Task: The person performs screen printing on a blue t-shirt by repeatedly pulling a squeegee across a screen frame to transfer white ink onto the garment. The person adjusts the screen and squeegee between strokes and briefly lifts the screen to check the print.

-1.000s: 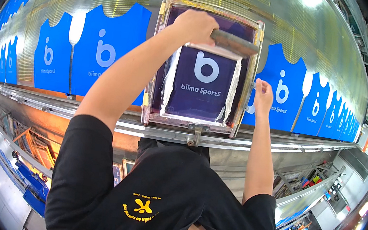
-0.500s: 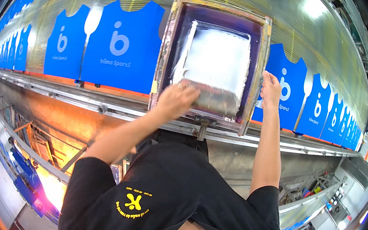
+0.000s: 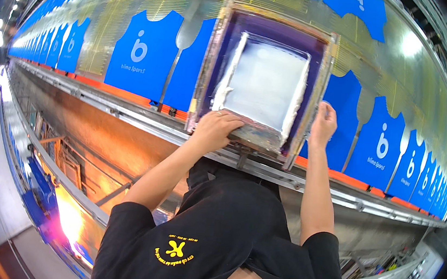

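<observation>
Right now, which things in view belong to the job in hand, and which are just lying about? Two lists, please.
In the job: screen frame, white ink, squeegee under the left hand, right hand at the frame's edge, blue shirt-shaped pieces.

Apparently aside: brown frames, lower left; blue equipment, lower left.

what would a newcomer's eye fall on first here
Probably the bright white patch inside the frame at centre, with the left hand on the squeegee at its near end and the right hand by its right edge. Next, likely the blue panels lined up to either side, and the glaring light at lower left.
</observation>
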Demonstrator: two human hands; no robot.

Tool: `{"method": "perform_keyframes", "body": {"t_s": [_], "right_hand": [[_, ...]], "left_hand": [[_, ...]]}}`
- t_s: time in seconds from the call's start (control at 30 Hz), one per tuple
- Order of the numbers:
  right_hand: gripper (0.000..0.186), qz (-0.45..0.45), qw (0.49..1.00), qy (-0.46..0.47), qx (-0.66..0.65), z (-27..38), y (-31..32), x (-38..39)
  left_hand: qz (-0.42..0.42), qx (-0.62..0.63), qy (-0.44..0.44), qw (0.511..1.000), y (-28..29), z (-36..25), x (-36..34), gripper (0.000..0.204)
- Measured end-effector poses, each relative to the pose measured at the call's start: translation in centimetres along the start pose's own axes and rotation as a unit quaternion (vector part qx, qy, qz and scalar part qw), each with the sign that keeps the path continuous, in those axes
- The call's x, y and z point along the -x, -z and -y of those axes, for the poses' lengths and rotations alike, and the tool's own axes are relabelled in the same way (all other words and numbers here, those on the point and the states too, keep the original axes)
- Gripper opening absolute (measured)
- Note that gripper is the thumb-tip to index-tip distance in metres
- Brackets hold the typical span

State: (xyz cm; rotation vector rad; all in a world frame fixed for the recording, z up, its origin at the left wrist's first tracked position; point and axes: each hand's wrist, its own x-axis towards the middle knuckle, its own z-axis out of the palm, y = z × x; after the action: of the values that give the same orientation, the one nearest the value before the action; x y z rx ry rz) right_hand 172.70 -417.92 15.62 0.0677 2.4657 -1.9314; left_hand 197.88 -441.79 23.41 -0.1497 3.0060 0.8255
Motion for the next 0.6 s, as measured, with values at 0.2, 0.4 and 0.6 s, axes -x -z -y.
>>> {"method": "perform_keyframes", "body": {"t_s": [0.2,0.4,0.6], "right_hand": [[0.028,0.026,0.997,-0.025,0.072,1.0,-11.2,6.4],[0.033,0.022,0.985,-0.046,0.165,2.4,-13.2,7.1],[0.034,0.032,0.981,-0.069,0.176,2.2,-13.1,7.2]], "left_hand": [[0.044,-0.080,-0.025,0.996,7.2,9.6,3.3,0.057],[0.102,-0.065,-0.011,0.993,11.5,14.2,-5.0,0.030],[0.092,-0.120,-0.050,0.987,14.9,18.2,-20.4,0.023]]}}
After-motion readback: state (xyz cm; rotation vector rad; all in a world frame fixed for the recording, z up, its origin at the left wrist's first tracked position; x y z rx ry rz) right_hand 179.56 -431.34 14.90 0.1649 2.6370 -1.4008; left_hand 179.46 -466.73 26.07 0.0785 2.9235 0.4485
